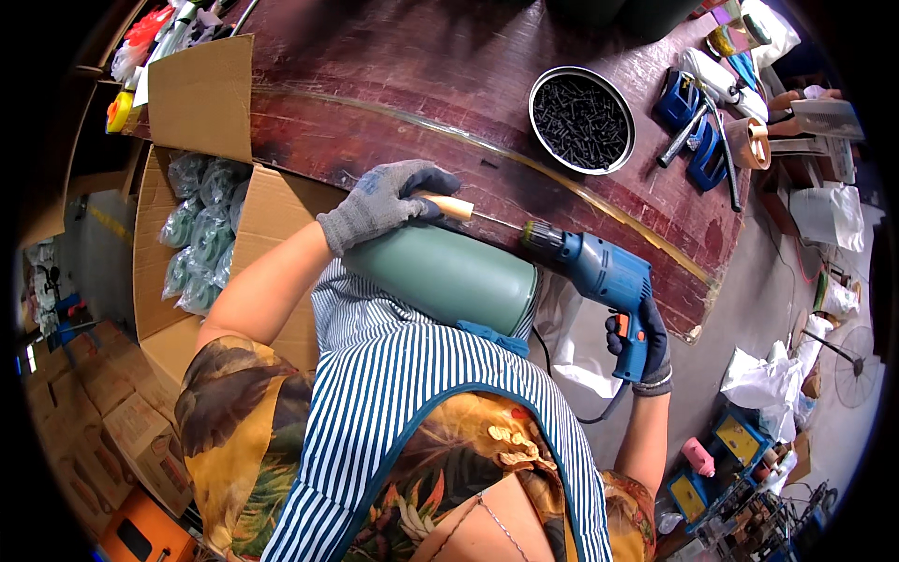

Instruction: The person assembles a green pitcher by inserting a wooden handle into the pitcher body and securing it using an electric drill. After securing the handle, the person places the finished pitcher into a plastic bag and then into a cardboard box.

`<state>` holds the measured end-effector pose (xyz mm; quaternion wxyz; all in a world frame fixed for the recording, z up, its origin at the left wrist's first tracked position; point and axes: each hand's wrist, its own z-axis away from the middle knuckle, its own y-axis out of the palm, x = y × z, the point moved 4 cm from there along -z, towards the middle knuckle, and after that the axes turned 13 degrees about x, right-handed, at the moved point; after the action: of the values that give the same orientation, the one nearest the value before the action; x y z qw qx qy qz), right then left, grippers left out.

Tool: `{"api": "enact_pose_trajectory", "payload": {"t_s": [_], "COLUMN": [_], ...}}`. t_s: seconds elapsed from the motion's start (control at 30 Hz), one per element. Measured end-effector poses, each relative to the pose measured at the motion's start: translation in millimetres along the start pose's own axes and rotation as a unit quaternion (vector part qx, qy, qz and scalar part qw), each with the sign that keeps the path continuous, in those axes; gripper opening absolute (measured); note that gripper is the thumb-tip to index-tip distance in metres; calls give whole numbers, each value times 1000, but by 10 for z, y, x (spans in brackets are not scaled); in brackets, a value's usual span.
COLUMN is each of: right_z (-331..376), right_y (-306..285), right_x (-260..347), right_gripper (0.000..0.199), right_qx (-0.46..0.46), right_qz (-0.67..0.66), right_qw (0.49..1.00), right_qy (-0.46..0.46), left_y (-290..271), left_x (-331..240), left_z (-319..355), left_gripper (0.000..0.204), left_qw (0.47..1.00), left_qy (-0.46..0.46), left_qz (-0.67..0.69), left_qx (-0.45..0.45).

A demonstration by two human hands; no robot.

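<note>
My right hand, in a dark glove, is wrapped round the grip of a blue power drill with an orange trigger. The drill points left, and its long thin bit reaches the end of a pale wooden handle-like piece. Whether the bit has entered the wood I cannot tell. My left hand, in a grey glove, closes round that wooden piece. Directly below it, a smooth green cylinder lies sideways across my lap, against the table edge; the left glove rests at its upper left end.
A round tin of black screws stands on the dark red table. One loose screw lies nearer me. Blue-handled tools are at the right. An open cardboard box at my left holds several plastic-wrapped items. A cable hangs below the drill.
</note>
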<state>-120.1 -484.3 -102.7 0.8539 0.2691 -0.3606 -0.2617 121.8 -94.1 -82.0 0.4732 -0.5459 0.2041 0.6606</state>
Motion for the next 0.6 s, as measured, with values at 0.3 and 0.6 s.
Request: {"api": "enact_pose_trajectory", "payload": {"t_s": [0.3, 0.6], "right_z": [-120, -90], "right_y": [34, 233], "right_x": [4, -79], "right_gripper": [53, 48], "right_qx": [-39, 79], "right_qz": [-51, -92], "right_qw": [998, 993], "right_qy": [-15, 0], "left_y": [-74, -80], "left_x": [83, -1], "left_z": [-92, -109], "left_gripper": [41, 30], "left_qw": [985, 990], "left_qy": [80, 71], "left_qz": [-151, -118], "left_qx": [-40, -22]}}
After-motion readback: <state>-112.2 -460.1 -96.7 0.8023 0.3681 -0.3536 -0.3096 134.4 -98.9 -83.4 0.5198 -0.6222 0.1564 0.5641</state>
